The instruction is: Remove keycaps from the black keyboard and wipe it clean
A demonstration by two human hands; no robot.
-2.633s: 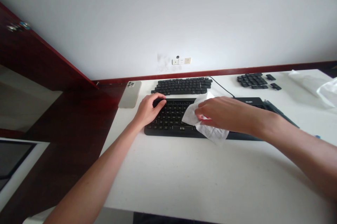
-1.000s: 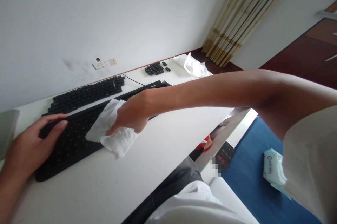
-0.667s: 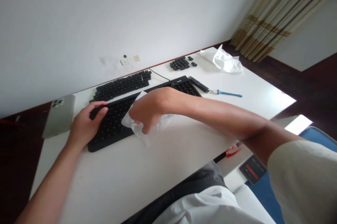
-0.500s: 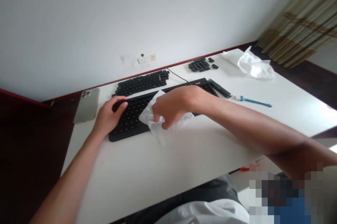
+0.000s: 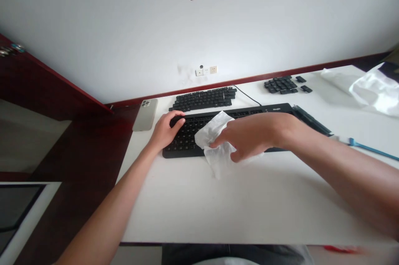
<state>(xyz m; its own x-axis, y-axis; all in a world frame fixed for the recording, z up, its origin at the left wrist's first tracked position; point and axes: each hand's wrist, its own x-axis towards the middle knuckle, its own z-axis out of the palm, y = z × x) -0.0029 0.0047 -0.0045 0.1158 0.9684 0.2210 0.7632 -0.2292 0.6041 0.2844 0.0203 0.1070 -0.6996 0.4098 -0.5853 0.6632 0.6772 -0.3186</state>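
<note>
A black keyboard (image 5: 190,132) lies across the white desk (image 5: 218,207). My left hand (image 5: 165,130) rests on its left end, fingers curled over the top left corner and gripping it. My right hand (image 5: 252,136) is closed on a crumpled white wipe (image 5: 215,140), pressing it onto the keyboard's middle and front edge. Part of the wipe hangs past the keyboard onto the desk.
A block of loose black keycaps (image 5: 204,99) lies behind the keyboard, and a smaller group of keycaps (image 5: 282,84) sits at the back right. A phone (image 5: 145,114) lies face down at the desk's left edge. A blue brush (image 5: 368,147) and a white plastic bag (image 5: 372,90) are at right.
The camera swung right and back to face the desk squarely. My right hand with the wipe stayed on the keyboard, shifting slightly left along the keys. My left hand kept its hold.
</note>
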